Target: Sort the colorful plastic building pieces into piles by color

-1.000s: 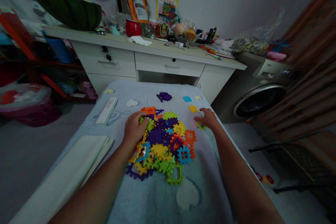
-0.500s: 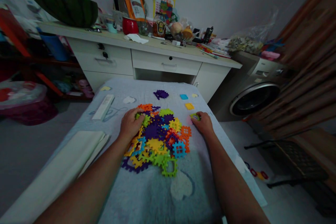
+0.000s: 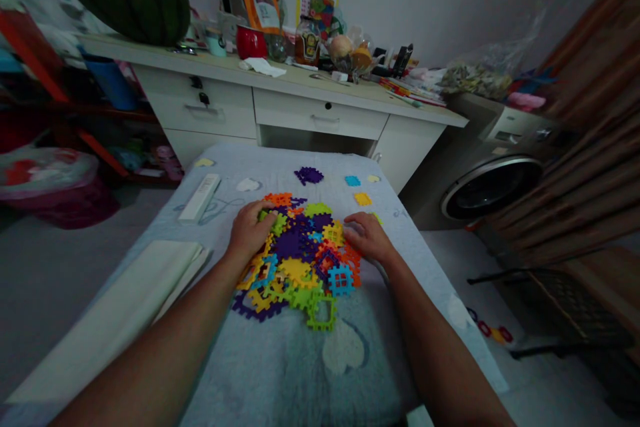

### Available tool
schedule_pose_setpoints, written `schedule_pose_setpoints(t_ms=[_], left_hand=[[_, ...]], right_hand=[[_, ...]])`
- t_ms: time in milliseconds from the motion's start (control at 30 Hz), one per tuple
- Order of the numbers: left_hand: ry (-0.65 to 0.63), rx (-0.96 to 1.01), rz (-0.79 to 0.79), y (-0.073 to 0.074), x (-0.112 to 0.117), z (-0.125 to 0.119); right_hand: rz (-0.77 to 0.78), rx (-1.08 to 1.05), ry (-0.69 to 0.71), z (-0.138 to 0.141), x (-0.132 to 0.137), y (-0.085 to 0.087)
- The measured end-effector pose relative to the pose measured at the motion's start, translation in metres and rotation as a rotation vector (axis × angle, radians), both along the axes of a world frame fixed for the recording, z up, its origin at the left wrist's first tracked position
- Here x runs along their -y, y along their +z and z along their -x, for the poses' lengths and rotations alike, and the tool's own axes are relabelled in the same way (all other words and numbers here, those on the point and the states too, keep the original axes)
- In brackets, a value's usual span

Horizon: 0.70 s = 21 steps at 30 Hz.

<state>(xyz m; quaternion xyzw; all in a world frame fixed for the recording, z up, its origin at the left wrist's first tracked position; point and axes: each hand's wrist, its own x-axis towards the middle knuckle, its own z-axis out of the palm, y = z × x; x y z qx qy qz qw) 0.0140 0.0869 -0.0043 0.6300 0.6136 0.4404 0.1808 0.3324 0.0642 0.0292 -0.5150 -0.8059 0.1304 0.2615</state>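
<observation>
A heap of flat, notched plastic building pieces [image 3: 295, 243] in purple, yellow, green, orange and blue lies on the cloth-covered table. At the heap's left edge, my left hand [image 3: 249, 230] has its thumb and fingers closed around a green notched piece [image 3: 276, 222]. My right hand [image 3: 369, 238] reaches over the right edge, fingers apart, beside a yellow window-shaped piece [image 3: 333, 233] and partly covering orange ones. Just beyond that hand a green piece [image 3: 377, 217] rests on the cloth. Farther back lie single yellow [image 3: 363, 199], blue [image 3: 353, 181] and purple [image 3: 309, 175] pieces.
To the left are a long white box [image 3: 199, 198] and a folded white cloth [image 3: 115, 313]. Behind the table stands a white desk [image 3: 320, 107] with a watermelon [image 3: 125, 3], a jar [image 3: 307, 41] and a red pot [image 3: 251, 43]. A washing machine [image 3: 480, 140] stands right.
My right hand has let go of the green piece at the right and moved left to the heap's edge. My left hand stays with its green piece. The view has shifted slightly.
</observation>
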Motion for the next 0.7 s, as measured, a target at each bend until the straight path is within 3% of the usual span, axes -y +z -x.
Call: schedule_pose_setpoints(t_ms=[133, 433, 600, 700], left_hand=[[0.017, -0.002, 0.007, 0.0, 0.0, 0.0], [-0.001, 0.012, -0.002, 0.001, 0.001, 0.0], [0.003, 0.01, -0.004, 0.003, 0.002, -0.002], [-0.002, 0.008, -0.011, 0.004, 0.002, -0.002]], right_hand=[[0.012, -0.004, 0.107, 0.014, 0.003, -0.005], [0.063, -0.205, 0.038, 0.016, 0.006, 0.003], [0.263, -0.515, -0.068, 0.006, 0.001, -0.002], [0.205, -0.68, -0.214, -0.006, -0.01, -0.003]])
